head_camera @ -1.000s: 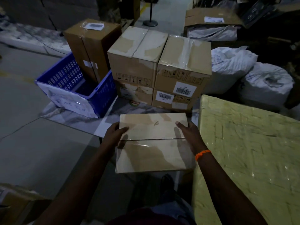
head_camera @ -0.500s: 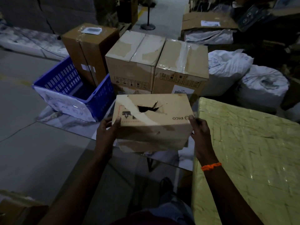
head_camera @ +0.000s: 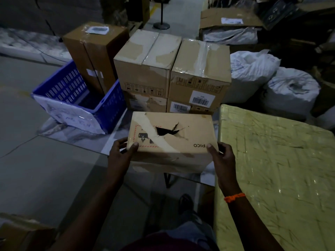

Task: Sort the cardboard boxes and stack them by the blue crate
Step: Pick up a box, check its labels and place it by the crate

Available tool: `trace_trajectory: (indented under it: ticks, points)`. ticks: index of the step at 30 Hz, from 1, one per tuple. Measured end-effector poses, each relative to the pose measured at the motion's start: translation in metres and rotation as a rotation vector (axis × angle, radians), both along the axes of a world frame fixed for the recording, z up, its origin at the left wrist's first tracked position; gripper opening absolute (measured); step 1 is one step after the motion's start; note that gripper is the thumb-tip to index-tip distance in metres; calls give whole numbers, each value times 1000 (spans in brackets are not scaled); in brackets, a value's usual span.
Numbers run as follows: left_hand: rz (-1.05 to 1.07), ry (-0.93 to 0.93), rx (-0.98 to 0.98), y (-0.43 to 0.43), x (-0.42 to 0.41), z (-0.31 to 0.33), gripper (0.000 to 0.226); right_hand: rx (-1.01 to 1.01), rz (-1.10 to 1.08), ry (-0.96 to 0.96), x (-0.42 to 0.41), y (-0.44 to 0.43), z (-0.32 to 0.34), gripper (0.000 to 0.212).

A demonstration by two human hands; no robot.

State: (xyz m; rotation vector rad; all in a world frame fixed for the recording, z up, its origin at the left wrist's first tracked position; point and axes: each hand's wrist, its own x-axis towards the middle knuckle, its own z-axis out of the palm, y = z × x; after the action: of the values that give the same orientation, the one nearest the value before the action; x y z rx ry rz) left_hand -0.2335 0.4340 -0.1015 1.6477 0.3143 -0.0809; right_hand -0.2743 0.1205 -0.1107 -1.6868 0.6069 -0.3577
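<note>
I hold a small cardboard box (head_camera: 188, 136) with a torn hole in its top face and "PICO" printed on it, above the floor in front of me. My left hand (head_camera: 120, 153) grips its left end and my right hand (head_camera: 220, 154) grips its right end. Just beyond it stand two stacks of cardboard boxes (head_camera: 172, 73), two high, side by side. A tall brown box (head_camera: 94, 55) stands behind the blue crate (head_camera: 110, 109), which sits on the floor to the left of the stacks with a white sheet over its front.
A large yellow-green wrapped block (head_camera: 275, 174) fills the right side, close to my right arm. White sacks (head_camera: 290, 86) lie behind it. A brown carton (head_camera: 21, 232) sits at the bottom left. Grey floor (head_camera: 45, 169) spreads to the left.
The held box was turned over, so the torn printed face came up, and it has moved a little forward and lower. Both hands kept their grip on its ends.
</note>
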Motion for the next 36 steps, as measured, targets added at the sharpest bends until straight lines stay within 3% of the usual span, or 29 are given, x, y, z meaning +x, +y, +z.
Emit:
trace_trajectory:
  ticks: [4,7,9,12,14,24,32,36]
  points:
    - [-20,7,79,-3,5,0,48,-283,35,22,5,6,4,40]
    - [-126,-308,477,-9,14,7,58,-722,223,-41,20,13,11,58]
    - [-295,-502,737,-18,28,10,57,-907,425,-24,36,17,12,64]
    - [-516,-453,1045,-26,54,12,64,-1020,608,54,56,24,13,71]
    - [-632,-372,1141,-27,67,13,70,-1104,653,114,66,26,14,74]
    - [-664,-370,1122,-24,69,2,71,-1156,648,163,65,29,12,75]
    - [-656,-503,1080,-4,32,8,68,-1068,611,-5,26,18,8,60]
    - [-672,-562,1120,6,-5,-6,72,-1197,597,-81,-5,13,-8,60]
